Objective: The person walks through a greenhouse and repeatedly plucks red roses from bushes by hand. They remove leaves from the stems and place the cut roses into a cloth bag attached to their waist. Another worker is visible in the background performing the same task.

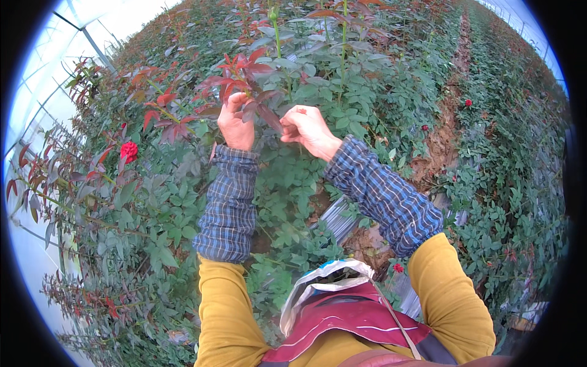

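My left hand [237, 125] is closed around a rose shoot with dark red leaves [243, 70], thumb raised beside the leaves. Just to its right, my right hand [310, 131] has its fingers pinched together. A drooping purplish-red leaf [269, 116] of the shoot reaches toward those fingertips. A small reddish bit shows at the right fingers; what is inside the pinch is hidden. Blue checked sleeve covers [227, 202] wrap both forearms over mustard-yellow sleeves.
Dense rose bushes [177, 202] surround me. A red rose bloom [129, 151] stands at left, and a green bud [273, 13] rises ahead. A soil path [449, 131] runs between rows at right. At my waist hangs a maroon apron [348, 309] with an open white bag [296, 300].
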Available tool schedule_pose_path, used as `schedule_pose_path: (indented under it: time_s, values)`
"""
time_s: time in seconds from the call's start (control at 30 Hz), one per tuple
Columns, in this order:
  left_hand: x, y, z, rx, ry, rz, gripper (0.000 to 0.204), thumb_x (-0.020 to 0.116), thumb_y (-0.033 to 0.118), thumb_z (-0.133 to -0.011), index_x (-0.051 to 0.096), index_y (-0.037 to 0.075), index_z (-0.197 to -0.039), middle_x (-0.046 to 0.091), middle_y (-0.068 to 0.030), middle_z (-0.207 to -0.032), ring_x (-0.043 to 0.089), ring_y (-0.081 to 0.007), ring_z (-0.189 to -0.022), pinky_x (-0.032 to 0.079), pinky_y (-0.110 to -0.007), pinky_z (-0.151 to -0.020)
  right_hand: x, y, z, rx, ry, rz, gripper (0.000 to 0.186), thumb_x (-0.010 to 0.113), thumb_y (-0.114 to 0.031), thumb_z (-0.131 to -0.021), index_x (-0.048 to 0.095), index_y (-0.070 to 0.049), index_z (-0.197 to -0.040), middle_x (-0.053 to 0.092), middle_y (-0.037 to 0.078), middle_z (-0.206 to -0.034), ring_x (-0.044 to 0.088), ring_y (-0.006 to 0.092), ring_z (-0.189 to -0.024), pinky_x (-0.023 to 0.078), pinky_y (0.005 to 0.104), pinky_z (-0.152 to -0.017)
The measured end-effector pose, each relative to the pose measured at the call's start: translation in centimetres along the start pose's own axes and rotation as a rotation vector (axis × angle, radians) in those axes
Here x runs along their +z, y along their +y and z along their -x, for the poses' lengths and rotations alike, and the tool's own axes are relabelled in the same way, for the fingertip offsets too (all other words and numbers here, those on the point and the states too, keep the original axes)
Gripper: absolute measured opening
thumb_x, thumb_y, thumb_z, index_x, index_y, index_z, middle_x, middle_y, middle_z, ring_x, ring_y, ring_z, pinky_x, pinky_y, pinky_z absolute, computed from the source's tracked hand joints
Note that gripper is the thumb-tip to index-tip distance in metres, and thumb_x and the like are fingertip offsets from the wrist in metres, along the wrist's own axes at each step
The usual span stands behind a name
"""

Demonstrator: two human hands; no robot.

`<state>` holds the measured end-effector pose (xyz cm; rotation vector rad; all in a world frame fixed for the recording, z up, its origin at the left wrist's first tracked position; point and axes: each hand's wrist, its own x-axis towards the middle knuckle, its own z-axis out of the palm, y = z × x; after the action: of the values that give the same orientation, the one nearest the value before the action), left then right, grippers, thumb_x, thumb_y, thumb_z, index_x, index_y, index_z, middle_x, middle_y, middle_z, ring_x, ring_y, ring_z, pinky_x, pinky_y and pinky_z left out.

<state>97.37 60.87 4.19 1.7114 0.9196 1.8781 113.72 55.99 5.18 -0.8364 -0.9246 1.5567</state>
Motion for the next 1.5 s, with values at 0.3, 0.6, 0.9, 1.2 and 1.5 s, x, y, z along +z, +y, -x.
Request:
schedule_pose_path:
  time_s: [0.3, 0.6, 0.9, 1.2, 1.5]
  values:
    - [1.2, -1.8, -1.5, 0.227, 0.096, -0.195, 0.02, 0.069, 0.001, -0.076, 0.06, -0.001, -0.094, 0.066, -0.0097, -0.081, 0.064, -0.0153, -0.073, 0.051, -0.029, -0.064, 2.8, -5.5, 1.1, -0.888, -0.034, 0.605, 0.013, 0.053, -0.005, -0.081, 0.06, -0.002, -0.092, 0.06, 0.006, -0.067, 0.058, 0.014, -0.055, 0.045, 0.0271, -0.047]
    - [1.7, -0.1, -1.8, 0.216, 0.074, -0.23, 0.014, 0.067, 0.0, -0.077, 0.061, 0.0, -0.089, 0.066, -0.01, -0.08, 0.066, -0.0173, -0.074, 0.051, -0.029, -0.07, 4.2, -6.0, -3.4, -1.402, 0.143, 1.675, 0.014, 0.058, -0.017, -0.079, 0.057, -0.007, -0.088, 0.063, 0.005, -0.075, 0.067, 0.0221, -0.065, 0.052, 0.0348, -0.052]
    - [1.8, -0.3, -2.3, 0.125, 0.037, -0.1, 0.015, 0.067, 0.004, -0.081, 0.059, -0.001, -0.093, 0.063, -0.0043, -0.083, 0.061, -0.0114, -0.076, 0.05, -0.027, -0.071, 3.0, -6.6, -5.3, -1.751, 0.066, 1.626, 0.008, 0.06, -0.017, -0.069, 0.056, -0.014, -0.076, 0.055, -0.002, -0.07, 0.061, 0.0142, -0.062, 0.047, 0.0276, -0.047]
    - [0.8, 1.1, -1.4, 0.008, 0.167, -0.16, 0.047, 0.059, -0.003, -0.085, 0.04, -0.004, -0.128, 0.054, -0.0165, -0.119, 0.056, -0.0223, -0.103, 0.054, -0.03, -0.073, -1.8, 1.3, 6.4, -0.98, -0.274, 0.782, 0.006, 0.062, -0.006, -0.076, 0.057, -0.006, -0.08, 0.06, 0.005, -0.068, 0.058, 0.0197, -0.054, 0.046, 0.0309, -0.051]
    - [-0.9, 3.1, 22.0, -0.805, -0.493, -0.202, 0.024, 0.058, 0.002, -0.088, 0.056, -0.001, -0.111, 0.063, -0.0105, -0.098, 0.06, -0.0173, -0.089, 0.049, -0.029, -0.081, -27.9, 15.1, 33.5, 0.381, 0.562, 0.251, 0.011, 0.048, 0.0, -0.08, 0.055, -0.006, -0.086, 0.051, 0.0, -0.062, 0.038, 0.0044, -0.045, 0.026, 0.0209, -0.038]
